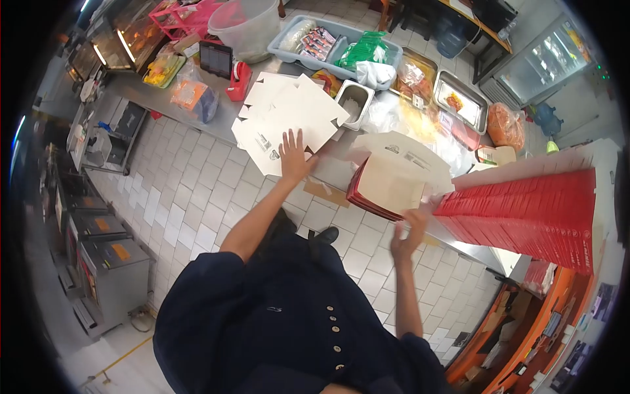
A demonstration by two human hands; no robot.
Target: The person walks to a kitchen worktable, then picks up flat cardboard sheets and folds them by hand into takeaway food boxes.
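My left hand (294, 155) lies with its fingers spread on the lower edge of some flat, pale cardboard box blanks (289, 111) that overlap on the metal counter. My right hand (408, 236) is raised beside the near right corner of a small stack of folded boxes (390, 187), which have red sides and pale inner faces. Its fingers are bent and partly blurred, so whether they touch the cardboard cannot be told. To the right, a long row of red folded boxes (518, 210) leans packed together.
Behind the blanks are a red tape dispenser (239, 81), a metal container (354, 104) and a blue tray (335, 49) of packets. Metal trays (461, 102) and bagged food (505, 126) stand at the back right. Orange shelving (545, 322) is at the lower right.
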